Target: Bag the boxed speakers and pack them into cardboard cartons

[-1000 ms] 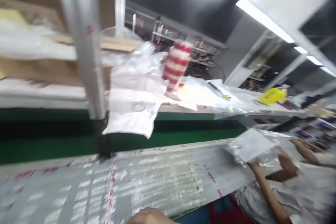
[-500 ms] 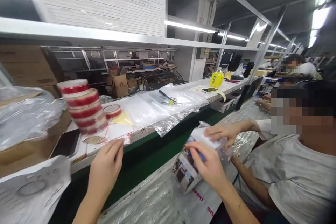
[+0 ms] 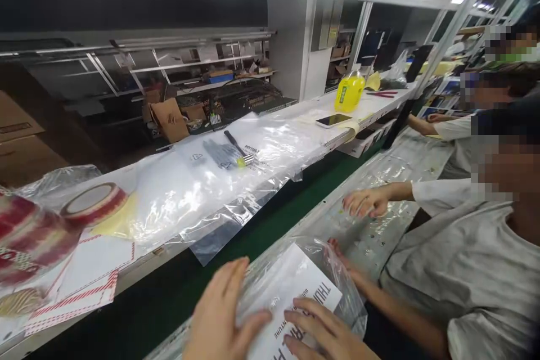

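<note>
A long white upper bench [image 3: 379, 106] runs obliquely behind a film-covered lower bench [image 3: 329, 225], with a dark green strip between. A co-worker [image 3: 442, 270] sits at the lower bench's front edge, one hand above its surface, the other beside the far end of the bagged box. Clear plastic bags [image 3: 177, 180] cover the middle of the upper bench and overhang its front edge. The bagged box [image 3: 310, 275], its white printed face upward, lies over the lower bench's near part; its underside is hidden. The left hand [image 3: 223, 320], thumb and fingers wide apart, is at the box's left side; the right hand [image 3: 329, 332] lies across the print, fingers spread. Neither encloses the box. The step in hand appears to be steadying it; the next move would call for a firm hold through the loose film. Toward the upper bench's left end stand red-banded tape rolls [image 3: 29, 236]; toward its right, a yellow bottle [image 3: 350, 93] and a phone [image 3: 334, 119].
</note>
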A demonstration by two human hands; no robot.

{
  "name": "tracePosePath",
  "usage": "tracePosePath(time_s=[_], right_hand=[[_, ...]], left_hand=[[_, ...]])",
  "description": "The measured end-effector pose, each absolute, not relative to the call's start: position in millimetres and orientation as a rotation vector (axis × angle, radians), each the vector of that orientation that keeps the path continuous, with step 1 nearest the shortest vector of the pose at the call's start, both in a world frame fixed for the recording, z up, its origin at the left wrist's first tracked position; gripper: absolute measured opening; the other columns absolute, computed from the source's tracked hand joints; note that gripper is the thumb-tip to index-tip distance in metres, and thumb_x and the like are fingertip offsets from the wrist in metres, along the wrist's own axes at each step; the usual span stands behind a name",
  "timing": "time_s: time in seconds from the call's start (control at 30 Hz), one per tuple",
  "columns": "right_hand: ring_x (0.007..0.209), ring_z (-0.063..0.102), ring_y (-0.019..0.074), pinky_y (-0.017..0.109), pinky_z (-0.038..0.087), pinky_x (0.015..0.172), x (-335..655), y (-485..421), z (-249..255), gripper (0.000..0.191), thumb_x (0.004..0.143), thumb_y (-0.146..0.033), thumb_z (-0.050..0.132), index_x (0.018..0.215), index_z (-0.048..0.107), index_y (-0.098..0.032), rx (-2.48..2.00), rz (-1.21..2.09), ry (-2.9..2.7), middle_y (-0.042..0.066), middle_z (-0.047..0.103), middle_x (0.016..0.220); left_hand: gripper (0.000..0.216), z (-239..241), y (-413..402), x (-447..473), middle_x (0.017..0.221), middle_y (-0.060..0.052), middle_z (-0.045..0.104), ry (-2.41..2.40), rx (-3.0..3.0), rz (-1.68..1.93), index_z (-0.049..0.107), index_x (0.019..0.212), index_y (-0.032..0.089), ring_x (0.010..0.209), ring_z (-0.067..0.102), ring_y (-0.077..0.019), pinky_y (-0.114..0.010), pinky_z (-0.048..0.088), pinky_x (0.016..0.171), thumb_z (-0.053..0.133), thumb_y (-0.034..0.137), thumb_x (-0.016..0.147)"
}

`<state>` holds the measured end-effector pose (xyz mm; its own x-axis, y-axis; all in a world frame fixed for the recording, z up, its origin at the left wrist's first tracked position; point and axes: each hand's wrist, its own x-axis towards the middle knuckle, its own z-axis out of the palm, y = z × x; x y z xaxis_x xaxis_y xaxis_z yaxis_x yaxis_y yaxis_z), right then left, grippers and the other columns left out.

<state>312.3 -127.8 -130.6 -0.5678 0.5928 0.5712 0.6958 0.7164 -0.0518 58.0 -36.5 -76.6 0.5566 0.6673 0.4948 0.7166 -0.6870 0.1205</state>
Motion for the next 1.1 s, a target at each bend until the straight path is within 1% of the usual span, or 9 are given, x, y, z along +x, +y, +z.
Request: tracePosePath(time_s=[0.2, 0.3, 0.4, 0.47, 0.53, 0.63, 0.83, 0.93, 1.1], right_hand=[[0.123, 0.058, 0.0266, 0.044, 0.057, 0.103, 339, -110, -93, 0.015, 0.095, -0.02, 0.062, 0.079, 0.063, -0.02, -1.041, -0.111, -2.454, 0.006, 0.066, 0.125], [0.141, 0.04, 0.0339, 0.054, 0.046, 0.111, 328, -85, -81, 0.016, 0.086, -0.023, 0.076, 0.083, 0.06, -0.018, -0.984, -0.199, -2.43, 0.015, 0.049, 0.145], [0.148, 0.022, 0.0429, 0.065, 0.035, 0.114, 319, -62, -75, 0.044, 0.069, -0.035, 0.092, 0.095, 0.062, -0.016, -0.992, -0.156, -2.495, 0.024, 0.028, 0.157], [0.14, 0.037, 0.0395, 0.067, 0.031, 0.115, 318, -53, -74, 0.043, 0.069, -0.037, 0.091, 0.094, 0.063, -0.017, -0.95, -0.083, -2.62, 0.02, 0.043, 0.147], [0.112, 0.057, 0.0273, 0.058, 0.042, 0.109, 319, -48, -76, 0.029, 0.078, -0.032, 0.085, 0.083, 0.061, -0.018, -0.868, -0.025, -2.757, 0.01, 0.063, 0.114], [0.08, 0.055, 0.0183, 0.039, 0.053, 0.082, 322, -51, -77, 0.026, 0.082, -0.027, 0.082, 0.077, 0.058, -0.018, -0.825, 0.018, -2.88, 0.002, 0.059, 0.083], [0.107, 0.057, 0.0242, 0.039, 0.053, 0.087, 337, -70, -53, 0.027, 0.096, -0.037, 0.064, 0.078, 0.054, -0.02, -0.891, 0.301, -2.747, 0.009, 0.061, 0.111], [0.116, 0.058, 0.0252, 0.04, 0.056, 0.09, 334, -70, -51, 0.014, 0.101, -0.034, 0.052, 0.099, 0.061, -0.023, -0.941, 0.322, -2.748, 0.01, 0.06, 0.126], [0.105, 0.062, 0.0338, 0.051, 0.056, 0.082, 298, -94, -97, 0.058, 0.101, -0.029, 0.038, 0.157, 0.029, -0.019, -0.89, -0.14, -2.749, 0.018, 0.062, 0.12]], left_hand=[[0.032, -83, -57, 74, 0.104, -0.005, 0.075, -1.33, -2.879, -0.605, 0.07, 0.109, 0.02, 0.091, 0.073, -0.0169, -0.024, 0.061, 0.076, 0.043, 0.011, 0.095], [0.035, -63, -59, 65, 0.107, -0.005, 0.074, -1.208, -3.004, -0.565, 0.069, 0.114, 0.023, 0.089, 0.073, -0.0172, -0.026, 0.06, 0.075, 0.042, 0.011, 0.095], [0.039, -54, -78, 63, 0.105, -0.004, 0.074, -1.147, -3.093, -0.485, 0.069, 0.113, 0.023, 0.086, 0.073, -0.0186, -0.03, 0.061, 0.075, 0.036, 0.011, 0.096], [0.032, -60, -99, 68, 0.112, -0.008, 0.073, -1.248, -3.069, -0.492, 0.065, 0.123, 0.02, 0.094, 0.072, -0.0222, -0.033, 0.061, 0.08, 0.045, 0.026, 0.098], [0.05, -73, -119, 76, 0.116, -0.013, 0.072, -1.339, -2.97, -0.474, 0.055, 0.136, 0.015, 0.098, 0.071, -0.0277, -0.037, 0.061, 0.08, 0.061, 0.035, 0.091], [0.054, -92, -136, 83, 0.104, -0.011, 0.073, -1.398, -2.775, -0.403, 0.056, 0.136, 0.017, 0.087, 0.07, -0.0268, -0.036, 0.058, 0.073, 0.059, 0.007, 0.084], [0.038, -80, -120, 55, 0.088, -0.003, 0.069, -1.532, -2.964, -1.164, 0.07, 0.103, 0.023, 0.075, 0.064, -0.0145, -0.023, 0.049, 0.063, 0.044, 0.0, 0.088], [0.033, -70, -123, 45, 0.082, -0.001, 0.069, -1.602, -2.918, -1.487, 0.072, 0.089, 0.021, 0.074, 0.064, -0.0128, -0.022, 0.049, 0.064, 0.046, 0.0, 0.087], [0.041, -74, -158, 40, 0.086, -0.002, 0.074, -1.884, -2.695, -1.889, 0.076, 0.091, 0.019, 0.079, 0.068, -0.0139, -0.023, 0.054, 0.073, 0.049, -0.007, 0.075]])
